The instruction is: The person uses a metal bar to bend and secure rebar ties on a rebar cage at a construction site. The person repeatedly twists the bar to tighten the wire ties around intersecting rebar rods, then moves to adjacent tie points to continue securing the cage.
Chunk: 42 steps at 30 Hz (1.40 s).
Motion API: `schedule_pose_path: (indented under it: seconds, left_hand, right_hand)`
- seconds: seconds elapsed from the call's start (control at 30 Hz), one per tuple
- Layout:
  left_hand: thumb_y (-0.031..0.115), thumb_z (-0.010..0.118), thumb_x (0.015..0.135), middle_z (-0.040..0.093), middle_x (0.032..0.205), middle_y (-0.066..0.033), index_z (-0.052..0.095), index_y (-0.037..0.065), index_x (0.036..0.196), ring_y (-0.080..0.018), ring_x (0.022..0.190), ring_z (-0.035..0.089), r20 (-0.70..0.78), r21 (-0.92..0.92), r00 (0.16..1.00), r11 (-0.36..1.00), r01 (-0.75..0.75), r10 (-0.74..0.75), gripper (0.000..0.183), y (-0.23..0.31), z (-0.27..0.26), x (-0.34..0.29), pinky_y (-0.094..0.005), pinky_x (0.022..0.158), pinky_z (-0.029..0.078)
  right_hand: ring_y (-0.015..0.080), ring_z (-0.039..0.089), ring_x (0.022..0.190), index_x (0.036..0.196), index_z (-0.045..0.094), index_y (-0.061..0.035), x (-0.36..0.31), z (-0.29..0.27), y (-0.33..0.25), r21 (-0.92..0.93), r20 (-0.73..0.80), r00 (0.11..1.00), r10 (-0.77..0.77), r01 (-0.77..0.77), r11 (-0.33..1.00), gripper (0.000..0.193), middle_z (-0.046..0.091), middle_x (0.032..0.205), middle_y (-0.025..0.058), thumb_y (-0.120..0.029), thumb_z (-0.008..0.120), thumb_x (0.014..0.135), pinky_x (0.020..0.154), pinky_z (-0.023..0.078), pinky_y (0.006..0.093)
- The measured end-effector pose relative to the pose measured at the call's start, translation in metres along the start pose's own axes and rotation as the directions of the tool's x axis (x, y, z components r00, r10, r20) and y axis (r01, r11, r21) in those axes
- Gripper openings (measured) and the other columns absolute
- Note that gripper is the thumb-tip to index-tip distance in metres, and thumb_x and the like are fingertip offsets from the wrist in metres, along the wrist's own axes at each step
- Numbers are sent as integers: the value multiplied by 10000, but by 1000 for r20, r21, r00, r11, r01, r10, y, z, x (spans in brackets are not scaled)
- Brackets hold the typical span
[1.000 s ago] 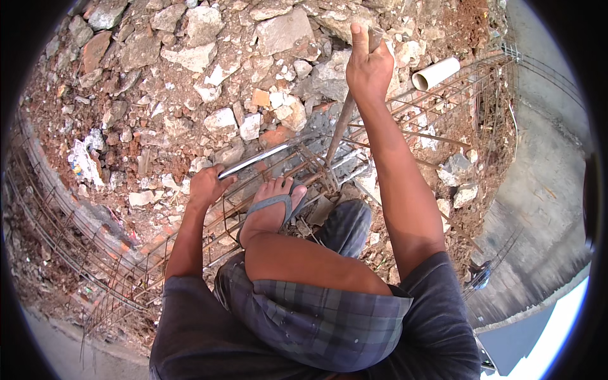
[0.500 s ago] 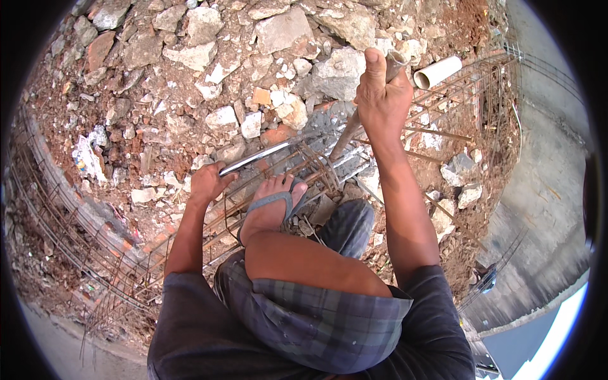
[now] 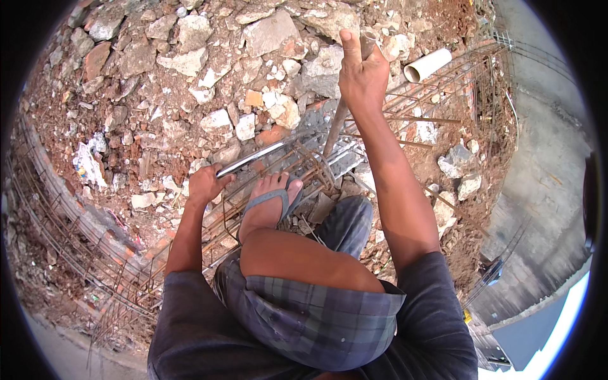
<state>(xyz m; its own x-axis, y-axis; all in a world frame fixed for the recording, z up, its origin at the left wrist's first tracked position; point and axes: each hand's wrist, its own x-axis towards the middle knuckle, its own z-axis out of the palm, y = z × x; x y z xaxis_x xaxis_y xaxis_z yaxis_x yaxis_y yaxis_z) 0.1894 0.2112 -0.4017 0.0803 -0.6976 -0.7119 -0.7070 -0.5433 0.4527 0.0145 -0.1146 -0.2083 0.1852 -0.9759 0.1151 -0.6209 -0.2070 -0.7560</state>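
Bare hands point(image 3: 208, 183), two; silver bar point(image 3: 253, 157), one; brown pole point(image 3: 335, 126), one; white pipe point(image 3: 430, 65), one; grey sandal point(image 3: 282, 199), one; rubble pieces point(image 3: 272, 34), many.

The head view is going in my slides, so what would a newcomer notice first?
Probably the right hand, gripping a slanting brown pole above the picture's middle. Left of centre, the left hand holds a shiny silver bar just beyond a sandaled foot. At upper right lies a white tube.
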Motion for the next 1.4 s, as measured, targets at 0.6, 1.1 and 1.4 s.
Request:
schedule_pose_path:
  seconds: [0.6, 1.1, 1.4]
  left_hand:
    - [573, 734, 859, 737, 932, -183, 744, 147, 1086, -369, 918, 713, -18, -29, 1000, 1000, 11, -11, 482, 1, 1, 1, -479, 820, 548]
    - [596, 707, 877, 751, 948, -201, 721, 108, 1123, -386, 949, 726, 14, 102, 1000, 995, 15, -17, 547, 12, -12, -1, -487, 842, 563]
    - [649, 706, 856, 754, 917, -196, 748, 103, 1107, -390, 935, 729, -43, 159, 997, 986, -56, 64, 603, 13, -24, 12, -499, 846, 553]
  right_hand:
    - [174, 416, 516, 637, 482, -104, 26, -46, -18, 397, 709, 671, 217, -634, 663, 563, 419, 526, 21, -530, 469, 1004, 619, 410, 344]
    - [149, 349, 476, 615, 396, -120, 18, -17, -27, 342, 476, 812, 337, -524, 780, 581, 355, 518, 9, -551, 447, 1002, 507, 327, 321]
    - [165, 386, 457, 569, 410, -127, 59, 8, -6, 240, 312, 836, 452, -529, 814, 615, 380, 520, 19, -574, 487, 984, 495, 361, 353]
